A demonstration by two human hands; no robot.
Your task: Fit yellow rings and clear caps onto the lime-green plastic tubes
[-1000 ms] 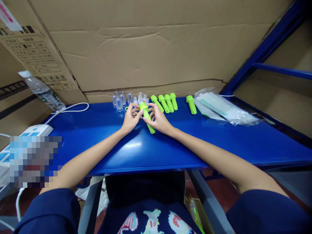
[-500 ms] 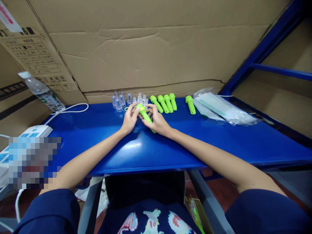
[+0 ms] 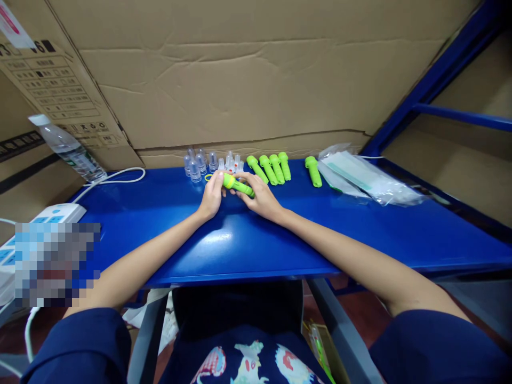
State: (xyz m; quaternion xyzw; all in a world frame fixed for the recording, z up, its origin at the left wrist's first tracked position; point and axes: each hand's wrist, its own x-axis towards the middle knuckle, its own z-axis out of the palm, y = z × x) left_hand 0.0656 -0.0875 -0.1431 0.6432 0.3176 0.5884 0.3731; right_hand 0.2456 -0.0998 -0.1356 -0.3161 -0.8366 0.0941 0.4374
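Note:
Both my hands hold one bright green plastic handle (image 3: 239, 186) just above the blue table (image 3: 168, 224). My right hand (image 3: 263, 200) grips its body from below and my left hand (image 3: 212, 195) pinches its yellow-ringed head end. The handle lies nearly level, head to the left. Behind it stands a cluster of small clear plastic caps (image 3: 199, 162). To its right lies a row of several more green handles (image 3: 270, 168), and one green handle (image 3: 313, 170) lies apart from them.
Clear plastic bags (image 3: 364, 176) lie at the back right. A water bottle (image 3: 68, 149) leans at the left, beside a white cable (image 3: 116, 178) and a power strip (image 3: 52, 213). Cardboard (image 3: 240, 80) walls off the back. A blue frame post (image 3: 432, 80) rises at the right.
The green handle has swung from pointing toward me to lying almost level, and has risen toward the caps. My left fingers have closed onto its head end.

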